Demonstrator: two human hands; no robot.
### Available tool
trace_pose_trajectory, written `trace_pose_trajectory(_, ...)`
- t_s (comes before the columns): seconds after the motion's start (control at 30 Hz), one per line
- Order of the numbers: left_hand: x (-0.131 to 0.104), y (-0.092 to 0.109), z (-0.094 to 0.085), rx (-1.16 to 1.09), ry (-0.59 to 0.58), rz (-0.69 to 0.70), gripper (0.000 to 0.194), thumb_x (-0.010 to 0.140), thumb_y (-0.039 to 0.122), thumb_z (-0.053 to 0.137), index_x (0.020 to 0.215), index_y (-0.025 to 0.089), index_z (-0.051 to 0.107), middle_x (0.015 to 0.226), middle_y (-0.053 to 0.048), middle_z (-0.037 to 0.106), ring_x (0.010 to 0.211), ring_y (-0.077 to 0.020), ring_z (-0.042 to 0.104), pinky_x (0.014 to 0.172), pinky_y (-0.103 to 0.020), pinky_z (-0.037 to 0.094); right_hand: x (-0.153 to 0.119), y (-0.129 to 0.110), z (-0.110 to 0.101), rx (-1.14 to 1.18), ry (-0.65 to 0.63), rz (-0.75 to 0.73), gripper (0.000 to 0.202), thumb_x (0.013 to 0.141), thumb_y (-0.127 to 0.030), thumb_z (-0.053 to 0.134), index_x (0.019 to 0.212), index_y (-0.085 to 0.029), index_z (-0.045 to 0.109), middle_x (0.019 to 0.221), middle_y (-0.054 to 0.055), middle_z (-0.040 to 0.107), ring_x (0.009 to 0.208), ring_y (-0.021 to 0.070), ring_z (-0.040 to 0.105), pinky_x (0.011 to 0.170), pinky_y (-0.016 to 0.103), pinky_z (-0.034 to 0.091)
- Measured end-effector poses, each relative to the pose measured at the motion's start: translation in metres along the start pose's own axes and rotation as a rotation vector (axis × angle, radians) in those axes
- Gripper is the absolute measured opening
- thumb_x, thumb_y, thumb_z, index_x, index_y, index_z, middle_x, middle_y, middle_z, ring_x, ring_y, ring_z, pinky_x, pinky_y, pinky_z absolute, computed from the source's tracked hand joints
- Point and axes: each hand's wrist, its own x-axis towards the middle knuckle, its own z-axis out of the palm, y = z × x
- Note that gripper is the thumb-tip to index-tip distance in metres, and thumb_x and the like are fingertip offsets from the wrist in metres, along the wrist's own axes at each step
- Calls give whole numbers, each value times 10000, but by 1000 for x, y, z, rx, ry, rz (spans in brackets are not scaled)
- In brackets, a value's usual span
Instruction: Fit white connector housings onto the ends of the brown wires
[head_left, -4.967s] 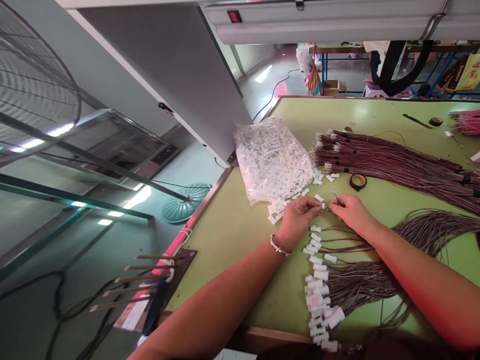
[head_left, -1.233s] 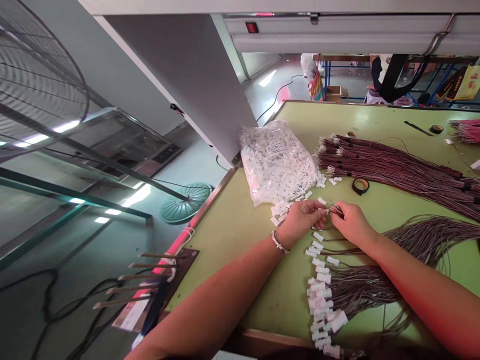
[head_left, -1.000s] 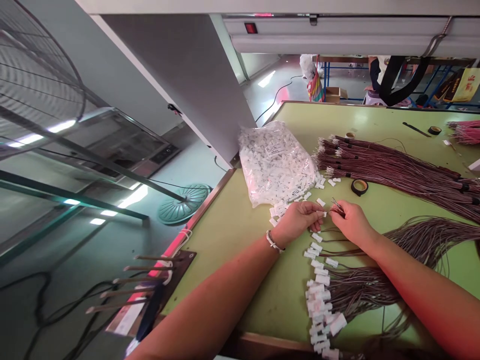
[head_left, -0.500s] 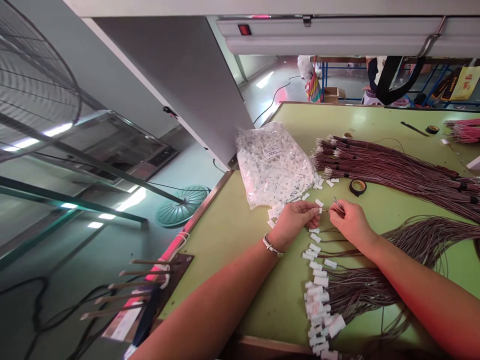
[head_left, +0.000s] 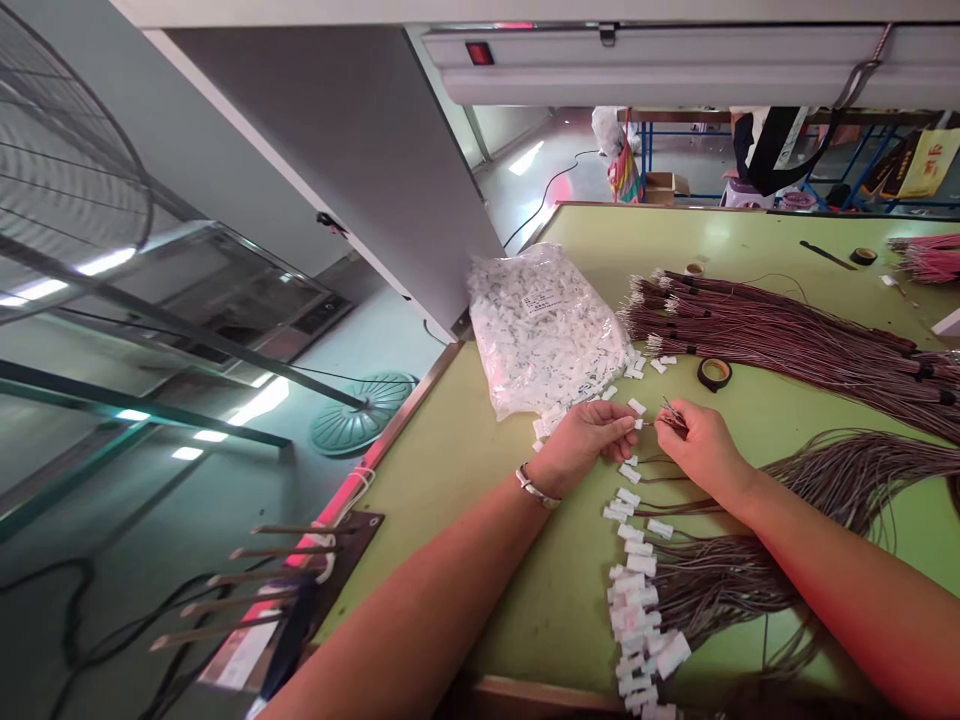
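My left hand (head_left: 596, 432) pinches a small white connector housing (head_left: 639, 424) between thumb and fingertips. Just right of it, my right hand (head_left: 696, 436) is closed around several thin brown wires (head_left: 673, 412), whose metal tips poke out above the fingers. One wire appears to run from the right fingers to the housing. Below the hands, white connectors (head_left: 637, 600) on brown wires lie in a column along the table. Beyond my left hand sits a clear plastic bag (head_left: 547, 320) full of white connectors, with loose ones near its edge.
Bundles of brown wires (head_left: 787, 330) lie at the back right, beside a roll of black tape (head_left: 714, 374). Pink wires (head_left: 926, 260) are at the far right. A rack of prongs (head_left: 247, 580) juts from the left table edge. A fan (head_left: 67, 130) stands left of the green table (head_left: 442, 480).
The hands stay nearly in place, still holding the housing and the wires. The whole view has shifted very slightly.
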Motion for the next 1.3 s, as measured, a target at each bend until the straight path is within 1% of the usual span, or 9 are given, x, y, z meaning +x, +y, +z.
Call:
trace_pose_trajectory(0.17, -2, 1, 7, 52, -17, 33, 326, 649, 395, 722, 769, 110, 619, 584, -6, 621, 449, -71, 548, 452, -186, 445, -3, 1, 3, -104, -5, -81, 157, 770, -228, 470, 620, -198, 435, 523, -29, 466, 487, 100, 377, 513, 221, 295)
trace_pose_trajectory(0.4, -5, 1, 18, 54, 35, 95, 306, 656, 369, 716, 772, 110, 603, 589, 0, 604, 478, -71, 543, 484, -191, 441, -4, 3, 9, -62, -29, -21, 176, 790, -231, 454, 624, -201, 403, 553, -14, 512, 506, 108, 422, 518, 222, 302)
trace_pose_trajectory(0.67, -7, 5, 6, 333, 20, 65, 194, 705, 308, 646, 764, 126, 623, 581, 1, 606, 464, -73, 494, 464, -198, 389, 3, 7, 1, 132, -174, 81, 149, 740, -266, 512, 623, -182, 473, 558, -34, 507, 523, 96, 420, 534, 219, 336)
trace_pose_trajectory(0.77, -10, 14, -3, 567, -136, 23, 139, 699, 275, 634, 722, 139, 649, 579, -3, 625, 529, -96, 537, 529, -205, 417, 8, 8, -5, 287, -228, 159, 223, 756, -355, 515, 632, -170, 524, 565, -26, 524, 545, 106, 469, 547, 226, 372)
trace_pose_trajectory(0.9, -18, 28, -6, 889, -471, 102, 122, 713, 268, 620, 719, 168, 688, 602, 4, 629, 545, -102, 536, 523, -203, 415, 11, 9, -5, 459, -126, 378, 293, 748, -437, 521, 676, -158, 576, 616, 15, 591, 510, 108, 492, 483, 229, 384)
trace_pose_trajectory(0.97, -17, 30, -3, 990, -393, 293, 140, 745, 272, 604, 703, 171, 692, 670, -19, 648, 632, -128, 568, 598, -228, 451, 11, 10, -3, 471, -97, 433, 280, 730, -431, 547, 709, -156, 594, 573, 0, 569, 457, 93, 444, 437, 220, 350)
trace_pose_trajectory(1.1, 1, 17, 4, 1146, 87, 658, 251, 834, 149, 465, 957, 173, 683, 979, -84, 668, 898, -191, 578, 836, -347, 458, 11, 12, -3, 457, -121, 349, 183, 675, -294, 603, 791, -154, 624, 594, -16, 579, 487, 87, 461, 471, 214, 380)
trace_pose_trajectory(1.23, 20, -1, 2, 1282, 24, 780, 325, 813, 57, 431, 931, 200, 697, 920, -67, 682, 857, -190, 572, 817, -353, 471, 15, 12, -11, 534, -286, 474, 214, 643, -162, 573, 857, -162, 586, 586, -17, 610, 444, 87, 476, 452, 216, 409)
trace_pose_trajectory(1.3, 21, -5, -1, 1257, 71, 795, 306, 822, 74, 430, 891, 191, 704, 853, -71, 679, 819, -189, 569, 786, -347, 476, 17, 11, -15, 602, -321, 539, 172, 646, -137, 556, 817, -161, 557, 586, -3, 626, 455, 90, 507, 470, 215, 431)
